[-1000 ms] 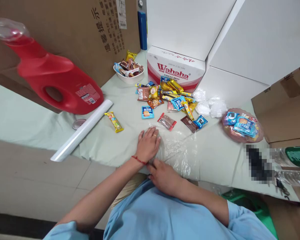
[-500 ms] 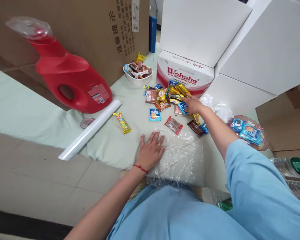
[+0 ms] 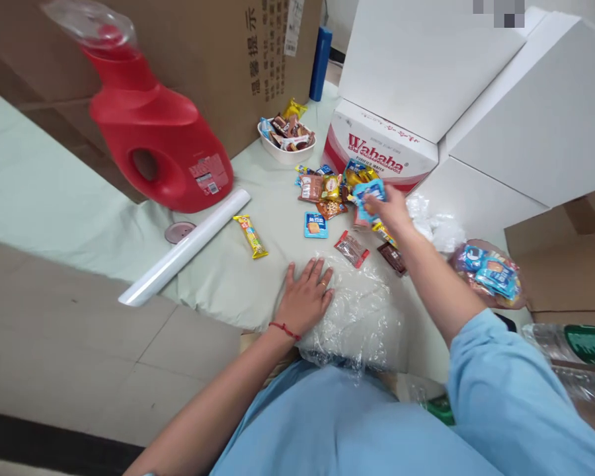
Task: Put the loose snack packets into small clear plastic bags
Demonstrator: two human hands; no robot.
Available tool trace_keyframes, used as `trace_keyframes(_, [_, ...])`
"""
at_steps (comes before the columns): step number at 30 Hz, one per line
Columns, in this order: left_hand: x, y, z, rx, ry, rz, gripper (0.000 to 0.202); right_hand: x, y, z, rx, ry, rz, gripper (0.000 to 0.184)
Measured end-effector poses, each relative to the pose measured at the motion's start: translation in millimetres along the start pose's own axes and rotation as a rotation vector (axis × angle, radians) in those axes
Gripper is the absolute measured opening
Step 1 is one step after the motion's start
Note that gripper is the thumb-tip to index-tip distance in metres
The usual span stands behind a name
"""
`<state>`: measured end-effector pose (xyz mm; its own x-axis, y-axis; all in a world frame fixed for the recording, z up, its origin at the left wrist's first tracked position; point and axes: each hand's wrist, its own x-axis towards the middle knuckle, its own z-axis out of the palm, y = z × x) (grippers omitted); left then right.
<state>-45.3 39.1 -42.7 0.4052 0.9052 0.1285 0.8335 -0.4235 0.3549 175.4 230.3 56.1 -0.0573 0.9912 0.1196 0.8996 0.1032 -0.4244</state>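
Note:
My left hand (image 3: 306, 296) lies flat with fingers spread on the left edge of a crinkled sheet of clear plastic wrap (image 3: 364, 311) spread on the pale green cloth. My right hand (image 3: 387, 208) is raised over a heap of small snack packets (image 3: 330, 188) and pinches a blue packet (image 3: 369, 193), lifted off the cloth. Loose packets lie between my hands: a blue one (image 3: 316, 225), a dark red one (image 3: 352, 248), a brown one (image 3: 391, 258) and a yellow bar (image 3: 250, 236).
A red detergent jug (image 3: 153, 142) and a white roll (image 3: 184, 246) lie at the left. A white bowl of snacks (image 3: 288, 135) and a Wahaha carton (image 3: 377, 149) stand behind. A wrapped plate of blue packets (image 3: 488, 271) sits at the right, near crumpled plastic (image 3: 439, 228).
My right hand left the near edge of the plastic sheet, reached out to the snack heap, and now lifts a blue packet. My left hand stayed flat on the sheet.

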Motion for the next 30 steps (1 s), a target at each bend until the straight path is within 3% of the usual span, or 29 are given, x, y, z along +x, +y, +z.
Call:
trace_keyframes(2, [0.1,-0.4,1.8,0.005,0.003,-0.003,0.052,-4.6,-31.5,32.2,0.160,-0.162,0.157,0.036])
trace_keyframes(3, [0.2,-0.5,2.6,0.009,0.003,-0.002,0.052,-6.6,-46.2,48.8,0.139,-0.193,0.231,0.035])
trace_keyframes(7, [0.3,-0.4,2.9,0.016,0.001,0.006,0.052,-14.2,-85.4,95.4,0.051,-0.175,0.335,0.039])
trace_keyframes(11, [0.6,0.2,0.7,0.012,-0.004,0.006,0.051,-24.2,-101.7,109.4,-0.033,-0.154,0.319,0.043])
trace_keyframes(17, [-0.2,0.3,0.4,0.000,0.008,0.014,0.050,-45.4,-109.3,106.2,0.017,-0.100,0.034,0.040])
trace_keyframes(19, [-1.2,0.6,0.2,-0.003,0.020,0.015,0.051,-56.0,-96.1,90.5,0.040,-0.060,-0.068,0.046])
trace_keyframes(22, [-2.1,1.0,0.0,-0.005,0.030,0.006,0.051,-78.4,-52.5,45.0,0.001,0.034,-0.155,0.063])
trace_keyframes(27, [-1.7,0.6,0.4,-0.011,0.028,0.006,0.052,-140.8,53.0,-43.7,-0.250,0.249,0.064,0.056])
trace_keyframes(30, [-1.6,0.9,-0.1,-0.009,0.021,0.000,0.051,-189.2,103.0,-56.9,-0.341,0.273,0.124,0.053])
